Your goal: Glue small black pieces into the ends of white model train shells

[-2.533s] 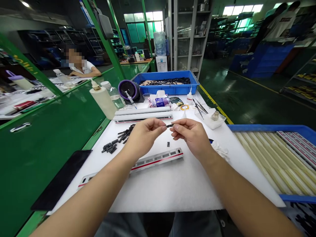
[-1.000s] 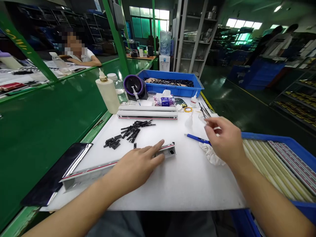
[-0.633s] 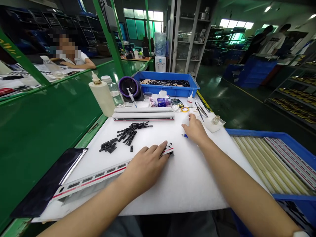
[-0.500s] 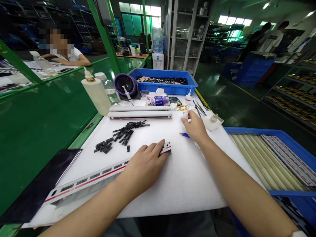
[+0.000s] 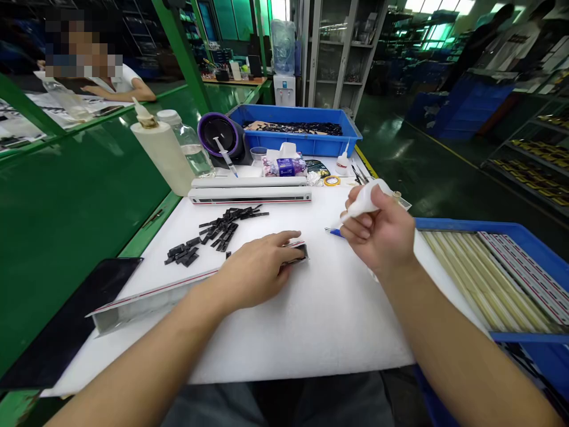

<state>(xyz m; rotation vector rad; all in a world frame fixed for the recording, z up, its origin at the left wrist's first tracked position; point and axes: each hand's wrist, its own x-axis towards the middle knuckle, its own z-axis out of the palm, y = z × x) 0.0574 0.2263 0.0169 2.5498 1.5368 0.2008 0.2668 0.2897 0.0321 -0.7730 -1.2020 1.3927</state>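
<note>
My left hand [image 5: 260, 270] is wrapped round the right end of a long white model train body [image 5: 142, 305] with a red stripe, its hollow side partly turned toward me. My right hand [image 5: 382, 228] grips a small white squeeze bottle [image 5: 365, 200], nozzle tilted down to the left, above the white work surface. Below that nozzle lies a blue pen-like tool [image 5: 334, 232]. Small black rectangular pieces [image 5: 222, 226] lie scattered in a pile beyond the train body. Behind them rest two more long white bodies [image 5: 251, 194].
At the back stand a blue bin [image 5: 302, 142] of black parts, a purple-rimmed container [image 5: 221, 135], a cream bottle [image 5: 162, 157] and a tissue pack [image 5: 284, 163]. Right of the table, a blue tray [image 5: 511, 225] holds long strips. A person [image 5: 127, 83] sits at the far left.
My right hand has lifted the white bottle off the table area and turned it nozzle-down. The train body has been rolled, so its striped side faces up and its hollow side shows.
</note>
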